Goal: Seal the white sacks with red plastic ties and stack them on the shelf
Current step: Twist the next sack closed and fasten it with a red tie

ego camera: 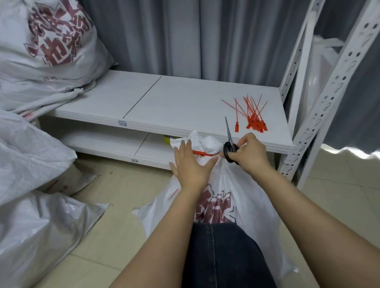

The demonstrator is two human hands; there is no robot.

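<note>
A white sack (pixel 236 200) with red print stands on the floor in front of me, against my knee. A red tie (pixel 201 153) is cinched around its gathered neck. My left hand (pixel 190 166) lies spread on the neck, fingers apart, just left of the tie. My right hand (pixel 248 152) holds black-handled scissors (pixel 230 143), blades pointing up, right beside the neck. A bunch of loose red ties (pixel 251 117) lies on the white shelf (pixel 166 98). Another printed white sack (pixel 45 46) sits on the shelf's left end.
Several more white sacks (pixel 15 189) are piled on the tiled floor at the left. A white perforated metal upright (pixel 336 92) rises at the right. Grey curtains hang behind the shelf. A lower shelf board (pixel 111 139) sits beneath.
</note>
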